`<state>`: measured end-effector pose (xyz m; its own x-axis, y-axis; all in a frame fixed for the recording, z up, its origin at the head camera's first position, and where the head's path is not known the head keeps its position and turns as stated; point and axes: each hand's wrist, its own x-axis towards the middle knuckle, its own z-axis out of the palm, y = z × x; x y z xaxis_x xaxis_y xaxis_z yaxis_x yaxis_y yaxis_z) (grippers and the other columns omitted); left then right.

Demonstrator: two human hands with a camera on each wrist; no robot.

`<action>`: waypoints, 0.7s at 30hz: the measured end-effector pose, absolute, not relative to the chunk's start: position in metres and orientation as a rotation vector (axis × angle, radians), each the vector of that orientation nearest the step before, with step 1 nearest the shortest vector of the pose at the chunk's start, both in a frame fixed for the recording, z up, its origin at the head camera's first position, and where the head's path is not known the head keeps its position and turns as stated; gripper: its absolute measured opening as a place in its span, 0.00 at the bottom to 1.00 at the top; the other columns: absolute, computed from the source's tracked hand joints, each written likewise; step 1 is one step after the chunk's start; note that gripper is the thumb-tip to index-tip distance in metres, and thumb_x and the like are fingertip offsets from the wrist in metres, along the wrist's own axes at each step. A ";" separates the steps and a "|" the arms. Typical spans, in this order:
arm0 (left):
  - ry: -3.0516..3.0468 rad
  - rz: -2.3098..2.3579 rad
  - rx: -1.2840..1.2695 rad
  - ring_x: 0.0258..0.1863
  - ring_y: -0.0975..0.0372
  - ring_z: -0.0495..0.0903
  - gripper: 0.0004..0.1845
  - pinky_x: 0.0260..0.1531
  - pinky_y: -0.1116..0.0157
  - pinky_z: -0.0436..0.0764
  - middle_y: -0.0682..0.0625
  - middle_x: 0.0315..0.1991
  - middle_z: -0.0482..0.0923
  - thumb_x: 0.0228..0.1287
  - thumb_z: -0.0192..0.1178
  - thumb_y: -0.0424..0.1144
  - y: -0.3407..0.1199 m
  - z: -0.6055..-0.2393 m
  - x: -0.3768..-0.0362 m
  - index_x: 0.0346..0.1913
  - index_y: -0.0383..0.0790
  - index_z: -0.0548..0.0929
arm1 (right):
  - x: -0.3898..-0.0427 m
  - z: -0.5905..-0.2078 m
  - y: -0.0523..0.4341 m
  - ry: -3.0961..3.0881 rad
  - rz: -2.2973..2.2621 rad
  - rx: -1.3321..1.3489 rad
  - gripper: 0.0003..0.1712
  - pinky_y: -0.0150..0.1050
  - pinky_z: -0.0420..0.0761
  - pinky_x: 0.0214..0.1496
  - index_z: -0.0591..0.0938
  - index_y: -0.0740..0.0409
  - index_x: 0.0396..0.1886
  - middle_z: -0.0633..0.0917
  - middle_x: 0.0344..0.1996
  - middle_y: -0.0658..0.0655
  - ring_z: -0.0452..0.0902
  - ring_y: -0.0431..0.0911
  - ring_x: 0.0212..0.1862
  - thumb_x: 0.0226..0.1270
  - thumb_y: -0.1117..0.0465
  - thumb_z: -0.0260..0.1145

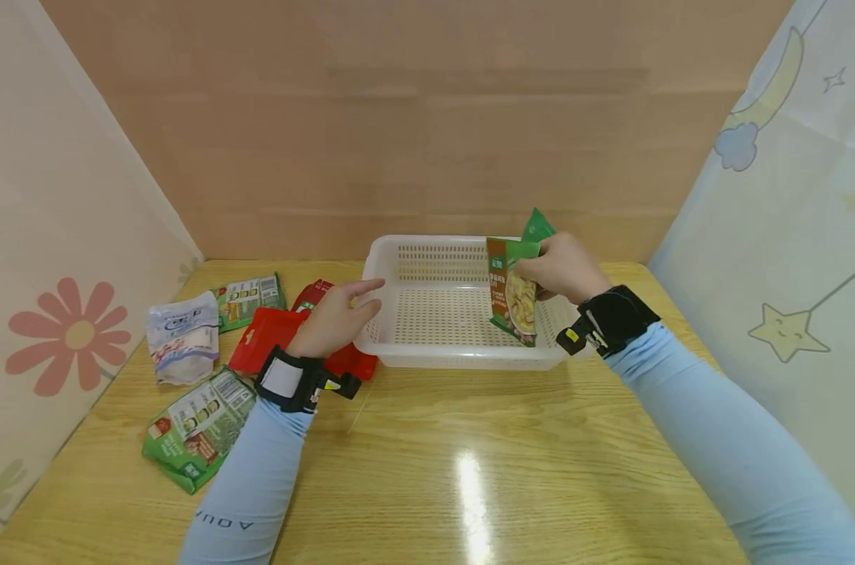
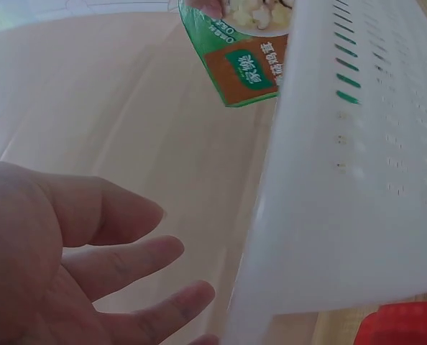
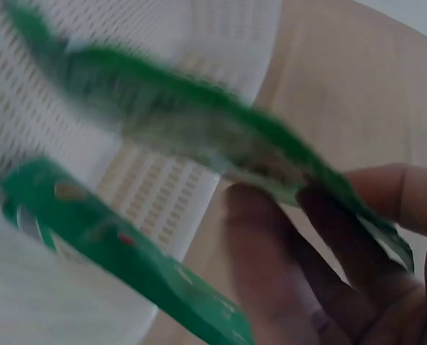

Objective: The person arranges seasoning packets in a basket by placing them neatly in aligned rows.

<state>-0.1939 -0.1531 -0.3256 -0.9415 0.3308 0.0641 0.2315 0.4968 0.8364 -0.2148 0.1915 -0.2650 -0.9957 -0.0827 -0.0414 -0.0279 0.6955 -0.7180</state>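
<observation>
A white perforated basket (image 1: 434, 318) stands in the middle of the wooden table. My right hand (image 1: 562, 267) grips a green snack packet (image 1: 512, 294) upright over the basket's right side; a second green packet (image 1: 538, 226) pokes up behind it. In the right wrist view the held packet (image 3: 221, 144) is blurred between my fingers (image 3: 271, 244), with another green packet (image 3: 120, 251) below it. My left hand (image 1: 336, 314) hovers open by the basket's left rim, fingers straight, above red packets (image 1: 268, 333). The left wrist view shows those fingers (image 2: 113, 244), the basket wall (image 2: 357, 180) and the packet (image 2: 246, 65).
Left of the basket lie a white packet (image 1: 183, 337), a green packet (image 1: 249, 298) behind it and another green packet (image 1: 198, 428) near the front. Walls close the table in on the left, back and right.
</observation>
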 end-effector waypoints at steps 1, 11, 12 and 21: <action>2.622 1.445 0.495 0.09 0.58 0.58 0.25 0.12 0.68 0.64 0.37 0.62 0.74 0.74 0.54 0.39 -0.153 -0.326 -0.194 0.71 0.41 0.70 | -0.217 -0.263 0.190 2.869 -1.121 -0.113 0.14 0.41 0.84 0.26 0.75 0.61 0.19 0.80 0.18 0.56 0.80 0.48 0.21 0.62 0.59 0.63; 2.586 1.470 0.471 0.09 0.59 0.58 0.25 0.13 0.69 0.65 0.36 0.55 0.79 0.75 0.54 0.40 -0.155 -0.324 -0.194 0.71 0.40 0.70 | -0.233 -0.258 0.173 3.018 -0.851 -0.081 0.12 0.45 0.85 0.41 0.78 0.62 0.30 0.85 0.19 0.58 0.85 0.48 0.21 0.68 0.57 0.64; 2.586 1.468 0.466 0.09 0.59 0.58 0.25 0.13 0.69 0.65 0.36 0.51 0.80 0.75 0.54 0.40 -0.155 -0.324 -0.194 0.71 0.41 0.70 | -0.235 -0.260 0.172 3.022 -0.856 -0.060 0.12 0.47 0.84 0.45 0.78 0.62 0.31 0.85 0.20 0.59 0.85 0.48 0.21 0.68 0.57 0.63; 2.590 1.462 0.465 0.09 0.59 0.59 0.24 0.12 0.69 0.65 0.35 0.39 0.80 0.75 0.53 0.40 -0.153 -0.326 -0.196 0.71 0.42 0.71 | -0.244 -0.276 0.170 3.054 -0.764 0.031 0.23 0.52 0.81 0.49 0.71 0.55 0.13 0.85 0.17 0.59 0.85 0.50 0.22 0.72 0.59 0.50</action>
<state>-0.1958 -0.1533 -0.3262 -0.9438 0.3285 0.0367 0.2010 0.4824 0.8525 -0.2437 0.1697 -0.2758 -0.9998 0.0206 0.0014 0.0175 0.8821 -0.4707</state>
